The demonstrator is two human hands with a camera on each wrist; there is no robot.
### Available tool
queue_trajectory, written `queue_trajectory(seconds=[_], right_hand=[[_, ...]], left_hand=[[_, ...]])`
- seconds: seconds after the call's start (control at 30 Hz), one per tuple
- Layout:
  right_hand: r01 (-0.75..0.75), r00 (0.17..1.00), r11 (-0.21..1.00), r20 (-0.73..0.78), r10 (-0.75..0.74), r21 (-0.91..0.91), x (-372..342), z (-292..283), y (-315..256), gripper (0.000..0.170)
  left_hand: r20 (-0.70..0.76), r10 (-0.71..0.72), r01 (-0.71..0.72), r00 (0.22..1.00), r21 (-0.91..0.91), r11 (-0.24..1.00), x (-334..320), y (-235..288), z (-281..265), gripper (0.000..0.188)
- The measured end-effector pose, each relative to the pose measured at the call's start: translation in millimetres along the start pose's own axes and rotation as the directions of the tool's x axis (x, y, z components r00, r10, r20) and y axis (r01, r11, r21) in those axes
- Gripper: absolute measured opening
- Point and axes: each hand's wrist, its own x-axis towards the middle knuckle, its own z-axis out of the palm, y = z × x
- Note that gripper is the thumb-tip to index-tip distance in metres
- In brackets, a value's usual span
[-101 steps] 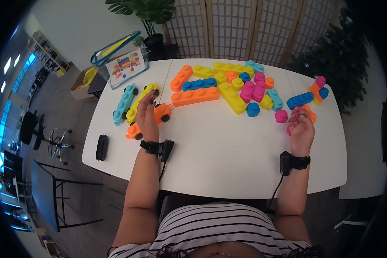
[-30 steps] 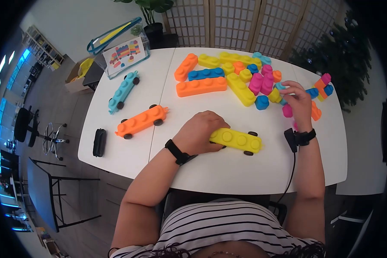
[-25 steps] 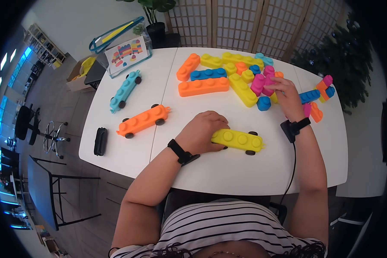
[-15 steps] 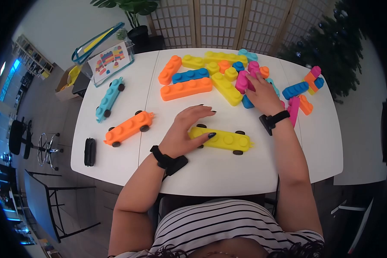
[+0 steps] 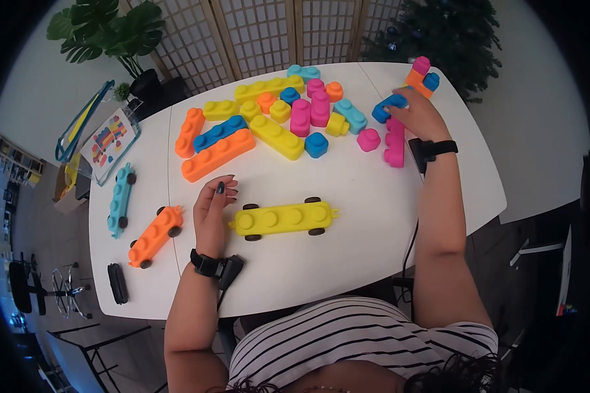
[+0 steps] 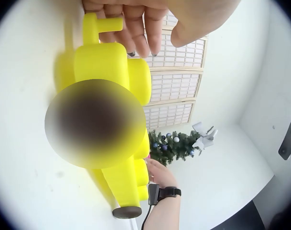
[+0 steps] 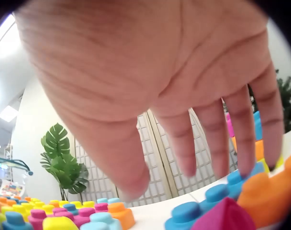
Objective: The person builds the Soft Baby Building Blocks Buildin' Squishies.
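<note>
In the head view a yellow wheeled block car [image 5: 282, 220] stands on the white table, studs up, with a small hitch at each end. My left hand [image 5: 212, 213] is just beyond its left end, fingers loosely bent and holding nothing. The left wrist view shows those fingers beside the yellow hitch [image 6: 107, 24]. At the right, my right hand [image 5: 426, 121] hovers over a blue four-stud brick [image 5: 385, 110], partly hiding it. In the right wrist view its fingers [image 7: 212, 139] hang spread above the blue brick [image 7: 186, 213]. A long pink brick [image 5: 394, 144] lies below that hand.
An orange car [image 5: 156, 237] and a teal car [image 5: 119, 202] stand at the left, near a black case [image 5: 117, 283]. Several loose bricks spread across the back, including a long yellow brick [image 5: 276, 137]. A small brick stack [image 5: 421, 77] stands at the back right.
My left hand has let go of the yellow car and drawn left; earlier it brought the car to the middle. My right hand has moved from the pink bricks rightward to the blue brick.
</note>
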Motion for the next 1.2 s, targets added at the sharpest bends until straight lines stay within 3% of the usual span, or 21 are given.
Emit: queue_trajectory(seconds=[0.03, 0.07, 0.17, 0.2, 0.23, 0.3, 0.47, 0.53, 0.57, 0.63, 0.67, 0.7, 0.73, 0.77, 0.83, 0.9, 0.97, 1.1, 1.17, 1.2], right_hand=[[-0.159, 0.971, 0.984, 0.166, 0.170, -0.075, -1.3, -11.2, -6.2, 0.061], [-0.297, 0.888, 0.939, 0.312, 0.339, -0.175, -2.7, -17.8, -9.5, 0.062], [-0.320, 0.882, 0.895, 0.248, 0.401, -0.310, -15.2, 8.6, -1.3, 0.070], [-0.267, 0.909, 0.924, 0.247, 0.336, -0.275, -13.2, 17.7, 13.0, 0.081], [-0.266, 0.908, 0.923, 0.249, 0.336, -0.278, -15.9, 13.9, 19.8, 0.081], [-0.167, 0.929, 0.981, 0.319, 0.189, -0.096, -17.8, 9.1, 29.3, 0.082], [0.024, 0.974, 0.986, 0.220, -0.060, 0.167, -58.3, -32.4, -31.4, 0.078], [0.279, 0.896, 0.855, 0.202, -0.395, 0.437, -70.0, -22.7, -59.4, 0.076], [0.309, 0.823, 0.754, 0.234, -0.517, 0.580, -79.0, -14.6, -76.2, 0.079], [0.352, 0.669, 0.643, 0.298, -0.681, 0.680, -91.4, 1.2, -102.3, 0.079], [0.298, 0.616, 0.650, 0.380, -0.691, 0.699, -97.6, 5.4, -116.2, 0.077], [0.243, 0.554, 0.660, 0.456, -0.696, 0.711, -103.1, 7.6, -129.9, 0.076], [0.187, 0.490, 0.723, 0.575, -0.655, 0.665, -106.5, 10.6, -141.9, 0.075], [0.190, 0.479, 0.713, 0.570, -0.667, 0.674, -108.6, 16.7, -149.2, 0.075], [0.324, 0.353, 0.749, 0.661, -0.662, 0.578, -110.2, 30.8, -159.3, 0.073], [0.337, 0.330, 0.680, 0.595, -0.733, 0.651, -112.0, 39.9, -161.6, 0.071], [0.543, 0.388, 0.621, 0.487, -0.783, 0.565, -113.4, 41.7, -157.1, 0.072], [0.559, 0.440, 0.663, 0.500, -0.746, 0.497, -107.0, 51.4, -143.1, 0.066], [0.415, 0.424, 0.703, 0.560, -0.711, 0.578, -101.4, 52.6, -140.6, 0.069], [0.411, 0.428, 0.705, 0.561, -0.709, 0.578, -103.2, 51.3, -143.6, 0.069]], left_hand=[[-0.029, -0.016, 0.015, 0.999, -0.015, 1.000, 1.2, -0.3, -0.1, 0.034], [-0.028, -0.015, 0.015, 0.999, -0.014, 1.000, 2.4, 0.3, 0.8, 0.034], [-0.043, -0.013, 0.011, 0.999, -0.059, 0.998, 3.3, 3.1, 0.7, 0.033], [-0.047, -0.019, 0.016, 0.999, -0.067, 0.998, 2.8, 4.1, 0.1, 0.033], [-0.054, -0.024, 0.020, 0.998, -0.076, 0.997, 2.1, 4.4, -0.3, 0.032], [-0.057, -0.022, 0.017, 0.998, -0.078, 0.997, 2.0, 6.3, -2.3, 0.033], [-0.058, -0.030, 0.029, 0.998, -0.026, 0.999, 0.3, 13.6, -5.0, 0.035], [0.053, -0.004, 0.006, 0.999, -0.042, 0.999, -0.2, 10.3, -10.5, 0.038], [0.123, 0.012, -0.009, 0.992, -0.019, 1.000, 1.2, 10.6, -11.1, 0.044], [0.384, 0.113, -0.161, 0.917, 0.095, 0.982, 4.3, 14.8, -12.1, 0.060], [0.467, 0.008, -0.054, 0.884, 0.085, 0.995, 2.0, 21.1, -10.3, 0.075], [0.507, -0.050, 0.030, 0.861, 0.047, 0.998, -2.7, 21.9, -5.6, 0.078], [0.540, -0.013, -0.183, 0.842, 0.309, 0.933, -4.7, 27.3, -3.7, 0.077], [0.582, 0.005, -0.383, 0.813, 0.528, 0.758, -5.1, 32.1, -2.0, 0.078], [0.565, -0.003, -0.378, 0.825, 0.556, 0.740, -5.7, 29.5, 3.5, 0.075], [0.544, -0.010, -0.371, 0.839, 0.586, 0.720, -5.1, 24.2, 2.7, 0.073], [0.531, 0.006, -0.357, 0.848, 0.562, 0.747, -3.7, 18.7, -0.5, 0.069], [0.520, 0.030, -0.372, 0.854, 0.569, 0.733, -3.9, 13.9, -0.6, 0.068], [0.518, 0.021, -0.368, 0.855, 0.578, 0.728, -3.7, 14.6, 0.6, 0.069], [0.513, 0.013, -0.361, 0.858, 0.586, 0.726, -3.6, 15.0, 1.8, 0.069]])
